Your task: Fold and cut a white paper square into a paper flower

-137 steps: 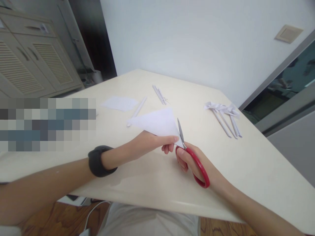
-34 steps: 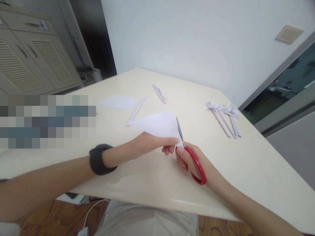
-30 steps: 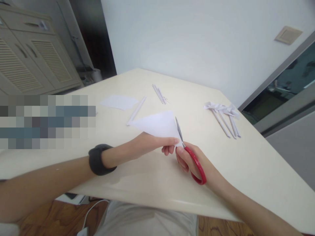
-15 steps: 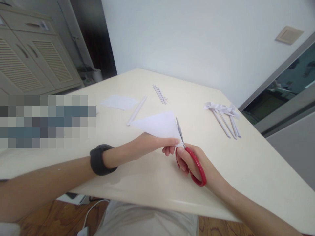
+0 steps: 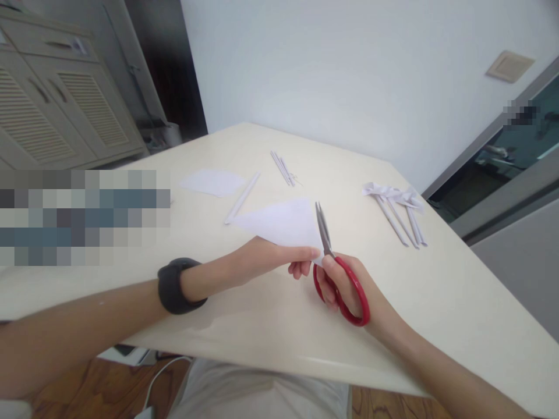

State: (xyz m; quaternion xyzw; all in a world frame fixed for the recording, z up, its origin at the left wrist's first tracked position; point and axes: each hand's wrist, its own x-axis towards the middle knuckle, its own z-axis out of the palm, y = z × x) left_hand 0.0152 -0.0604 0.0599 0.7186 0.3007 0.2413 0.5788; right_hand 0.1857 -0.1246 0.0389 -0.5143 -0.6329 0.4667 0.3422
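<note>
A white sheet of paper (image 5: 279,222), pointed toward the left, is pinched near its right corner by my left hand (image 5: 279,256). The thumb lies on top and the fingers curl below. My right hand (image 5: 347,279) grips red-handled scissors (image 5: 324,230) by their loops. Their metal blades point away from me, just right of the paper's right edge, with a narrow gap between the tips. Beyond the held sheet, a rolled paper tube (image 5: 243,199) lies on the table beside another white sheet (image 5: 213,181).
Several thin paper sticks (image 5: 282,169) lie farther back on the pale table (image 5: 262,326). At the right are several paper tubes (image 5: 393,220) with crumpled paper (image 5: 391,192) at their far ends. A wall (image 5: 340,75) borders the table's back. The left side is pixelated.
The scissors have shifted slightly right, off the paper's edge, and both blade tips now show. My left hand and the sheet have hardly moved.
</note>
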